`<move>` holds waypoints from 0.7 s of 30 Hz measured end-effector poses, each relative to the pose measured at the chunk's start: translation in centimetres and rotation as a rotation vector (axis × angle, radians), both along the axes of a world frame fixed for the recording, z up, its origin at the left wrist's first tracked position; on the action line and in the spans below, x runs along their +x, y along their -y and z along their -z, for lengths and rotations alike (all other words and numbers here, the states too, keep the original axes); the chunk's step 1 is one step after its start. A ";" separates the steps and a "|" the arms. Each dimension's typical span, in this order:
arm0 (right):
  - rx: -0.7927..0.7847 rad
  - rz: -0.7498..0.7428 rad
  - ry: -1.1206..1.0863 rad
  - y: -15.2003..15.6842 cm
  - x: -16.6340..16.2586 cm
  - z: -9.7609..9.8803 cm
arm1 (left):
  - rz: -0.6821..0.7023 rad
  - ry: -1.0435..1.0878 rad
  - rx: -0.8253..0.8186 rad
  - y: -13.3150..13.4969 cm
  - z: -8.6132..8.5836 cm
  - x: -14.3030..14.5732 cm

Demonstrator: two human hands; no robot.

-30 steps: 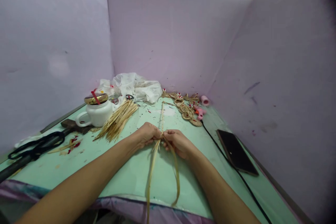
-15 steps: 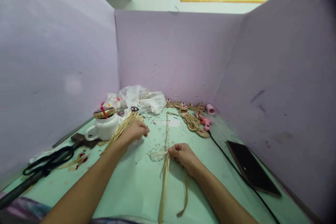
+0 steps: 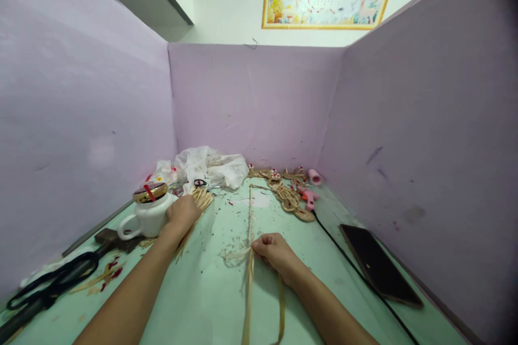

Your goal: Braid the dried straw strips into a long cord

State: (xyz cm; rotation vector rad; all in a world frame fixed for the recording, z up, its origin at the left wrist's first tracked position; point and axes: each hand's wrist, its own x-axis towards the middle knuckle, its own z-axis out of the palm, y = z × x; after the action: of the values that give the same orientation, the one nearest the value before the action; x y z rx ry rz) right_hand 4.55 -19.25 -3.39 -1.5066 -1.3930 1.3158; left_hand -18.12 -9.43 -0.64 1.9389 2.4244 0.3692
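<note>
My right hand pinches a thin straw braid between thumb and fingertips. The braid runs straight away from me along the table, and loose flat strands hang toward me below the pinch. A pale strand sticks out to the left there. My left hand is closed over a bundle of straw strands, beside the white mug; its fingertips are mostly hidden.
A white mug with a gold lid and a hammer stand left. White plastic bags lie at the back. Coiled braid pieces, a pink glue gun with black cord and a phone are right. Purple partitions enclose the table.
My left hand has moved left onto the straw bundle. My right hand keeps its pinch on the braid. The camera view has tilted up, showing more of the wall picture.
</note>
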 end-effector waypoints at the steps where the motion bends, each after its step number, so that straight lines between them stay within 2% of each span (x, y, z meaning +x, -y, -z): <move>1: -0.002 0.000 -0.006 0.0 0.0 0.0 | -0.002 -0.009 0.006 0.0 0.0 0.0; 5: -0.005 0.000 -0.017 -0.1 0.2 0.3 | -0.009 -0.042 0.101 0.8 -0.9 0.4; 8: 0.000 0.007 -0.017 -0.2 0.3 0.5 | -0.011 -0.094 0.183 2.0 -2.3 0.9; 10: 0.008 0.010 -0.031 -0.3 0.4 0.6 | 0.038 -0.092 0.219 3.0 -3.2 1.2; 12: 0.002 0.006 -0.049 -0.3 0.4 0.6 | 0.196 -0.027 0.142 4.1 -3.7 1.5; 15: -0.002 0.004 -0.049 -0.3 0.5 0.6 | 0.532 0.097 -0.212 5.6 -3.6 2.1; 17: 0.009 0.010 -0.029 -0.3 0.5 0.6 | 0.655 0.120 -0.412 6.4 -3.1 2.6; 19: 0.018 0.013 -0.005 -0.3 0.5 0.7 | 0.710 0.123 -0.436 6.8 -2.6 3.3; 21: 0.024 0.016 0.009 -0.3 0.5 0.8 | 0.733 0.140 -0.328 7.0 -2.2 4.0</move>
State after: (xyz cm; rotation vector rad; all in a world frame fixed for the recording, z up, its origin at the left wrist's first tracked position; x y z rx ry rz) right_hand 5.01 -18.93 -4.22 -1.5066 -1.3950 1.2795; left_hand -14.10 -16.42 1.57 2.3366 1.4232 0.0675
